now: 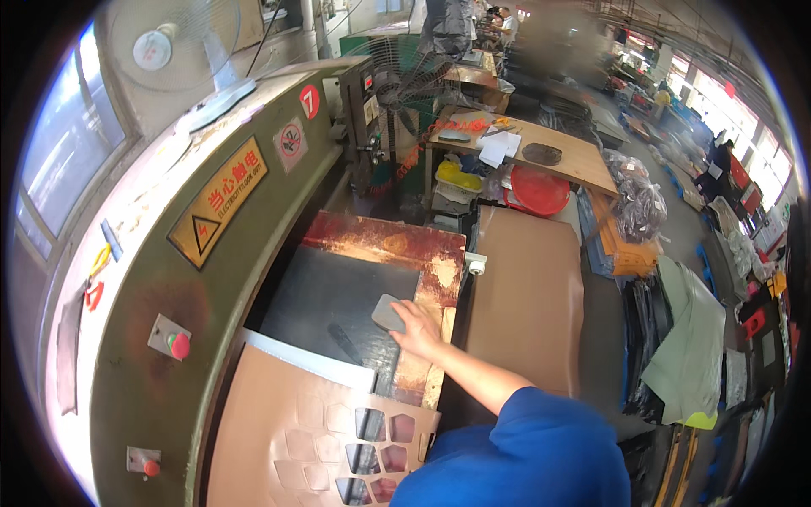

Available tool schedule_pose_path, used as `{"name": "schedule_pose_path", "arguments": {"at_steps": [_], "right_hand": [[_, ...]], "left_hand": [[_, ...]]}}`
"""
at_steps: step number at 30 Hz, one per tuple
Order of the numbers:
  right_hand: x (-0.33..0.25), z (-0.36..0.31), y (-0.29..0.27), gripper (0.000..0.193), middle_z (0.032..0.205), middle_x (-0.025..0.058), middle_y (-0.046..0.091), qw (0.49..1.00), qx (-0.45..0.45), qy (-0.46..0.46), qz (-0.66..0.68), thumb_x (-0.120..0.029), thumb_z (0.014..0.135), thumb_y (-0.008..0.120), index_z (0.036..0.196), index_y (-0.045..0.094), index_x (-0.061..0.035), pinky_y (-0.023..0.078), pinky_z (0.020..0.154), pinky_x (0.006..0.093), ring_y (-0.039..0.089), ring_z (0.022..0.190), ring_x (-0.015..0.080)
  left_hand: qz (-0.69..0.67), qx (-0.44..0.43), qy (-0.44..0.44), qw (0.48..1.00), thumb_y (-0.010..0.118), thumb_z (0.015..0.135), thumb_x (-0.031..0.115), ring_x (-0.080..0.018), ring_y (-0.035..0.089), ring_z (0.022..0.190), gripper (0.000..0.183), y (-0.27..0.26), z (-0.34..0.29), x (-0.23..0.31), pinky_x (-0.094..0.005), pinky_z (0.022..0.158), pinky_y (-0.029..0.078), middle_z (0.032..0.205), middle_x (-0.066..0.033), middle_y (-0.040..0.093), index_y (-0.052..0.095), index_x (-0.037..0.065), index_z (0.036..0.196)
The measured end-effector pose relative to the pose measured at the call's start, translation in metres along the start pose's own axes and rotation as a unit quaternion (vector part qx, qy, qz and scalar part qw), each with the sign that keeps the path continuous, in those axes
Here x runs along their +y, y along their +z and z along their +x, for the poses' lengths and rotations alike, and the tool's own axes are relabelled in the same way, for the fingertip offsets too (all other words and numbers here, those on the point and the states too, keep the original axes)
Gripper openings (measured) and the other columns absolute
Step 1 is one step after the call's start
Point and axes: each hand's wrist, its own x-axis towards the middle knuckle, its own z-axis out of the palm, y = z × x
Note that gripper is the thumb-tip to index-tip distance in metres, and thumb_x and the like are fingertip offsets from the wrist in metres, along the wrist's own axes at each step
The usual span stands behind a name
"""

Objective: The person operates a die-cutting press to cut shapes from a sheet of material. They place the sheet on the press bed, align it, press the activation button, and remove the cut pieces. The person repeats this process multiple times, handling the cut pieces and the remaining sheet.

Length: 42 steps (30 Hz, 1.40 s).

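Observation:
My right hand (416, 328) reaches in from the lower right and grips the right edge of a flat grey piece with rounded corners (386, 313). Whether this is a cut piece or a cutting die I cannot tell. It is over the black cutting board (304, 291), near the worn red-brown border (441, 270). Closer to me lies a tan sheet (253, 397) with several many-sided holes and outlines in it. A pale blue-white strip (312, 360) shows along its far edge. My left hand is out of the picture.
A green press beam (279, 182) with a red push button (178, 345) runs along the left. Another brown sheet (528, 296) lies right of the board. Farther back stand a wooden table (583, 162), a red basin (541, 191) and a black fan (397, 76).

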Motion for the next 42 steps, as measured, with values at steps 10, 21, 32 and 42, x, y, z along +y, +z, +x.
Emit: {"name": "schedule_pose_path", "arguments": {"at_steps": [10,21,32,42], "right_hand": [[-0.14,-0.063,0.022,0.056,0.127,0.0193,0.053,0.947,-0.077,-0.271,0.151,-0.014,0.075,0.079,0.124,0.057,0.0021,0.04,0.103,0.0468,0.048,0.12,0.0376],[-0.365,-0.277,0.081,0.066,0.143,0.0193,0.043,0.71,-0.454,-0.493,0.216,-0.023,0.067,0.082,0.128,0.06,-0.0195,0.035,0.11,0.0538,0.031,0.137,0.0471],[-0.355,-0.251,0.058,0.059,0.131,0.0134,0.054,0.738,-0.483,-0.26,0.393,-0.015,0.077,0.079,0.132,0.058,-0.0082,0.044,0.102,0.0375,0.054,0.121,0.0258],[-0.354,-0.234,0.058,0.063,0.122,0.0183,0.057,0.698,-0.564,-0.417,0.147,-0.018,0.079,0.074,0.137,0.052,-0.0088,0.047,0.096,0.0418,0.055,0.113,0.0361]], "left_hand": [[-0.07,-0.131,-0.096,0.984,0.064,0.089,0.016,-0.0252,0.064,0.107,0.049,-0.2,-0.049,0.03,-0.0351,0.094,0.049,0.119,-0.0179,0.067,0.054,0.002,0.135],[-0.367,-0.151,-0.11,0.911,0.057,0.097,0.009,-0.0019,0.054,0.068,0.045,-0.223,-0.027,0.079,-0.0188,0.059,0.042,0.083,-0.0015,0.064,0.046,-0.006,0.139],[-0.577,-0.223,-0.176,0.766,0.052,0.099,0.006,-0.0162,0.061,0.11,0.045,-0.227,0.0,0.069,-0.0277,0.093,0.05,0.127,-0.0145,0.06,0.04,-0.007,0.141],[-0.657,-0.251,-0.181,0.687,0.049,0.102,0.017,-0.0216,0.052,0.124,0.046,-0.223,-0.008,0.052,-0.033,0.105,0.039,0.134,-0.0129,0.056,0.041,-0.006,0.14]]}}
